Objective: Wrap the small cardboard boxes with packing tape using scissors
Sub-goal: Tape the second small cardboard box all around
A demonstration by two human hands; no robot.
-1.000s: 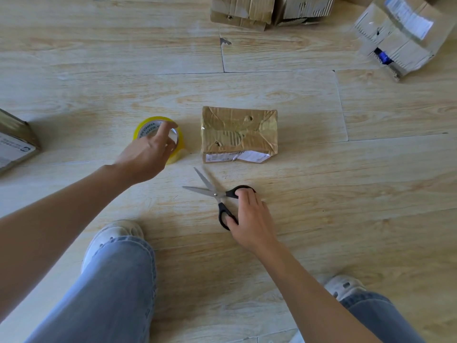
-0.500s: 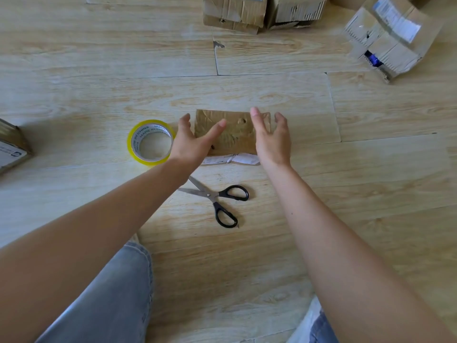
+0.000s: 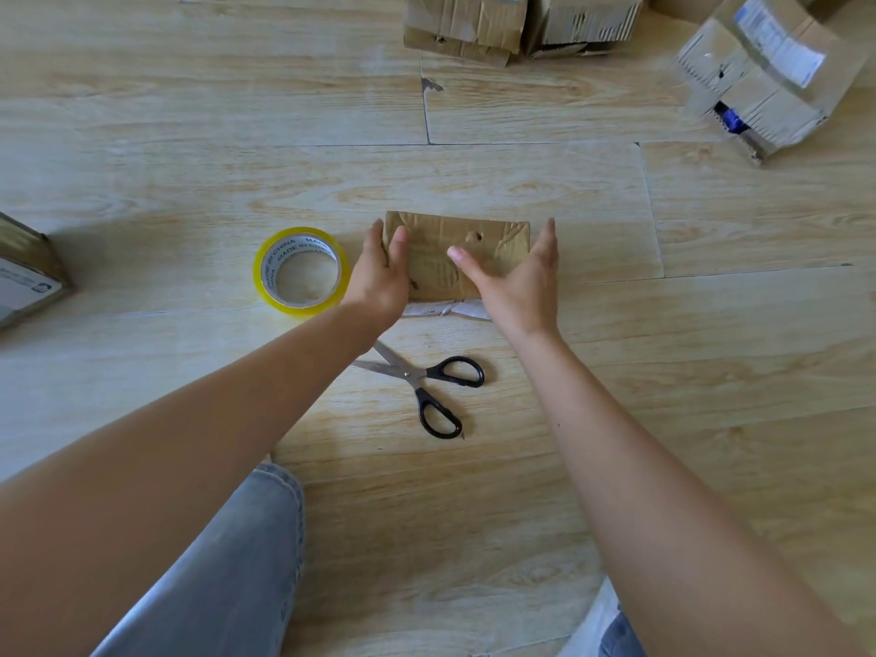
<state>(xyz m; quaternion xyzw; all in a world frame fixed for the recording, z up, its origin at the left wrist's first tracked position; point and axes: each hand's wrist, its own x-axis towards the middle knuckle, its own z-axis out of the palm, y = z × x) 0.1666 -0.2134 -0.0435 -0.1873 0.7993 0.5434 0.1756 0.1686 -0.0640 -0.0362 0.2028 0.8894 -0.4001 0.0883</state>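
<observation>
A small tape-covered cardboard box (image 3: 474,251) lies on the wooden floor, with a white label edge showing at its near side. My left hand (image 3: 381,277) is at the box's left end, fingers straight along that end and thumb over the top. My right hand (image 3: 519,282) is at the right end in the same way, thumb lying across the top. A yellow-rimmed roll of clear packing tape (image 3: 260,277) lies flat just left of my left hand. Black-handled scissors (image 3: 417,376) lie partly open on the floor in front of the box, untouched.
Two worn cardboard boxes (image 3: 464,21) (image 3: 585,21) stand at the far edge, and another with a white label (image 3: 768,73) sits at the far right. One more box (image 3: 23,272) is at the left edge. My jeans-clad knee (image 3: 227,576) is at the bottom.
My left hand has left the tape roll and my right hand has let go of the scissors. Both hands have reached the box and now sit at its two ends.
</observation>
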